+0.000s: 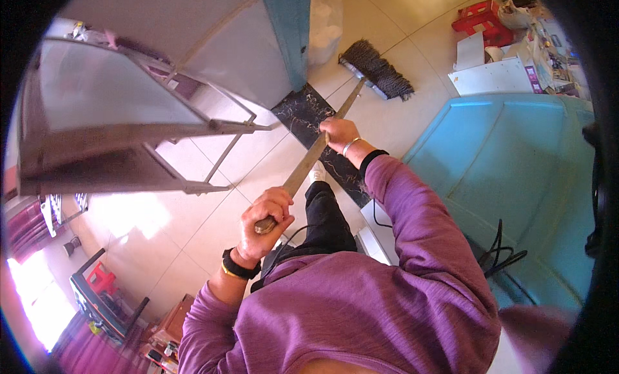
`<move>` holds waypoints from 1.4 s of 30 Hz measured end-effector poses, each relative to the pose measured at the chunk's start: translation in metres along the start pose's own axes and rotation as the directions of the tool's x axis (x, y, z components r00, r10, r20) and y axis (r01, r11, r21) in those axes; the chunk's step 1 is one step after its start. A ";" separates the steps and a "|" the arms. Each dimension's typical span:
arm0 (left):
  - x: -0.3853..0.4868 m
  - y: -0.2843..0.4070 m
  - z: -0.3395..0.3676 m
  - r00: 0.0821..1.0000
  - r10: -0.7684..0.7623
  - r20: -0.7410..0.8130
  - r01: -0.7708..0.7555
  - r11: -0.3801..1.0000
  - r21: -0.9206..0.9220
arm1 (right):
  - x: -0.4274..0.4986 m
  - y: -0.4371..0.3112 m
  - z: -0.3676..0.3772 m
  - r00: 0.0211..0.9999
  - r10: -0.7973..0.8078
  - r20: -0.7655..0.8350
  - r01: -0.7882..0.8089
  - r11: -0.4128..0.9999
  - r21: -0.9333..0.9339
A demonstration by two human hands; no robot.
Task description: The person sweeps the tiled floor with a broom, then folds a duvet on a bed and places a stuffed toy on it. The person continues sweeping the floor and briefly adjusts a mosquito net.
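Note:
A long wooden mop handle point(305, 166) slants away from me across the view. Near its top end, my left hand point(267, 217) is wrapped around the wood. Farther down the shaft, my right hand point(340, 132) grips it too. At the far end, the mop head point(376, 70) of dark grey strands lies on the pale tiled floor point(387, 120), beyond a black marbled threshold strip point(309, 110). A metal bracket joins the strands to the handle. The right palm is turned away from view.
A blue panelled door point(503, 151) stands at the right. Past it are a white box point(493, 76) of goods and red plastic crates point(483, 23). Metal-framed shelving point(125, 132) juts in from the left. A pale plastic bag point(325, 28) sits beside the blue door frame point(290, 35).

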State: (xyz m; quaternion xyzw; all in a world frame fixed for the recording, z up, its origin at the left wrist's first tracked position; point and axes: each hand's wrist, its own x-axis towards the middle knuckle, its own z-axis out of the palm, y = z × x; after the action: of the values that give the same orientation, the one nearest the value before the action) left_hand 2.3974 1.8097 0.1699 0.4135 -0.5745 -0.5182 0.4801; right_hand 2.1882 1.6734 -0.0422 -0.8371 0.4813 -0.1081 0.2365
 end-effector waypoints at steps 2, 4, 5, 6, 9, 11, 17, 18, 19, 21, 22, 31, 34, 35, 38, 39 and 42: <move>-0.038 0.020 -0.013 1.000 0.007 -0.005 -0.007 0.999 0.038 | -0.017 -0.040 0.012 0.996 -0.020 0.082 0.020 1.000 -0.004; -0.080 0.039 -0.024 0.999 0.021 -0.029 -0.020 0.998 0.059 | -0.040 -0.082 0.025 0.995 -0.070 0.075 0.066 0.996 0.054; -0.103 0.049 -0.031 0.999 0.039 -0.028 -0.037 0.996 0.079 | -0.051 -0.106 0.034 0.992 -0.038 0.122 0.030 0.997 0.071; -0.127 0.058 -0.038 0.998 0.057 -0.031 -0.054 0.994 0.095 | -0.062 -0.129 0.041 0.989 -0.092 0.119 0.085 0.995 0.061; -0.196 0.081 -0.061 0.990 0.137 -0.028 -0.133 0.985 0.115 | -0.099 -0.198 0.063 0.976 -0.163 0.142 0.153 0.985 0.077; -0.239 0.097 -0.076 0.986 0.166 -0.014 -0.163 0.978 0.128 | -0.120 -0.242 0.079 0.966 -0.184 0.180 0.171 0.982 0.083; -0.325 0.144 -0.100 0.961 0.278 -0.002 -0.277 0.959 0.060 | -0.181 -0.340 0.112 0.913 -0.286 0.290 0.253 0.956 0.147; -0.334 0.154 -0.103 0.958 0.285 0.007 -0.285 0.957 0.047 | -0.190 -0.353 0.115 0.903 -0.309 0.299 0.269 0.948 0.167; -0.342 0.163 -0.104 0.957 0.289 0.011 -0.289 0.957 0.025 | -0.200 -0.366 0.118 0.892 -0.332 0.308 0.279 0.939 0.202; -0.355 0.180 -0.105 0.956 0.292 0.015 -0.292 0.956 0.033 | -0.216 -0.388 0.117 0.865 -0.376 0.333 0.313 0.922 0.228; -0.361 0.187 -0.106 0.957 0.289 0.025 -0.290 0.957 0.032 | -0.223 -0.397 0.114 0.845 -0.409 0.344 0.344 0.909 0.235; -0.361 0.282 -0.138 0.837 0.530 0.139 -0.488 0.837 -0.248 | -0.249 -0.465 0.020 0.799 -0.586 0.137 0.527 0.791 0.309; -0.343 0.311 -0.127 0.673 0.654 0.345 -0.590 0.756 -0.281 | -0.250 -0.458 -0.026 0.801 -0.595 0.063 0.563 0.786 0.255; -0.343 0.313 -0.112 0.660 0.684 0.310 -0.620 0.729 -0.289 | -0.249 -0.450 -0.041 0.813 -0.579 0.064 0.557 0.804 0.210; -0.337 0.310 -0.074 0.659 0.725 0.201 -0.682 0.689 -0.246 | -0.252 -0.423 -0.075 0.834 -0.552 -0.004 0.548 0.828 0.121; -0.333 0.307 -0.065 0.663 0.731 0.162 -0.698 0.682 -0.219 | -0.252 -0.409 -0.085 0.838 -0.546 -0.029 0.545 0.832 0.103; -0.310 0.282 -0.047 0.703 0.694 0.159 -0.671 0.720 -0.178 | -0.251 -0.365 -0.105 0.864 -0.501 -0.050 0.502 0.865 0.011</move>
State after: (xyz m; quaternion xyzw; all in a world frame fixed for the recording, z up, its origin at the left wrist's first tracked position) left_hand 2.5111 2.1359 0.4119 0.0866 -0.7063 -0.3748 0.5943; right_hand 2.2916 2.0128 0.2432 -0.9279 0.2514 -0.1906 0.1989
